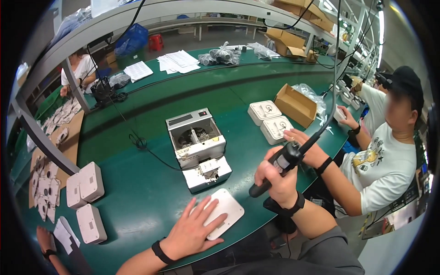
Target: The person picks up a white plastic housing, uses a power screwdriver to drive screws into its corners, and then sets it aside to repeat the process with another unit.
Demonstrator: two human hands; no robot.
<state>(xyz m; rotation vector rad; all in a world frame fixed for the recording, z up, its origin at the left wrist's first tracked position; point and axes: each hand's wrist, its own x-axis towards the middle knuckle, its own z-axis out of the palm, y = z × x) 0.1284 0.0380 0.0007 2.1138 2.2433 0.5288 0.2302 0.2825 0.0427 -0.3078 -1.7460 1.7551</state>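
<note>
A white square plastic casing (233, 207) lies on the green bench close to me. My left hand (190, 229) rests flat on its left part, fingers spread, steadying nothing in a grip. Wrapped in my right hand (282, 185) is a black electric screwdriver (283, 161), held tilted above the bench to the right of the casing. Its cable runs up from the tool's top end. Beyond the casing stands a grey screw feeder (191, 158) with small screws in its open top.
White casings (277, 130) sit at right beside an open cardboard box (295, 106); a co-worker's hand (305, 144) reaches near them. More white casings (90, 223) stand at left, near a cardboard sheet (68, 137) of small parts. Another person's hand (45, 239) shows lower left.
</note>
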